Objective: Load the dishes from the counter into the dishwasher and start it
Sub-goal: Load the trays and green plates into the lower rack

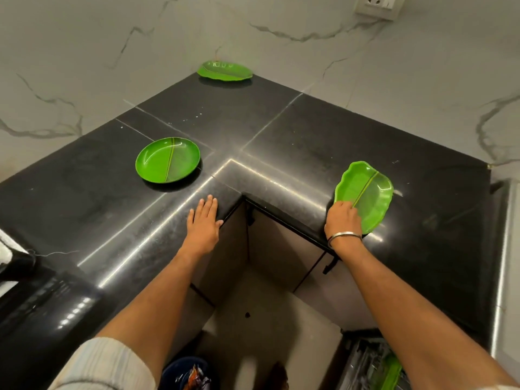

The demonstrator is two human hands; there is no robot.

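no legible text anywhere

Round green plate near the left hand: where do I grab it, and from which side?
Grip the round green plate by its near rim, coming from the counter edge with the left hand. It lies flat, so only the raised rim offers purchase: probably thumb on top, fingers under the lip. That hand rests open nearby; the right hand holds the leaf-shaped plate.

Single view, head-worn cam, wide-angle. Looks fwd and steeply down into inner corner of L-shaped black counter (281, 130). Both forearms enter from near edge. Marble wall (84, 52) at far side; floor at near centre. No 2nd view, no overlap.
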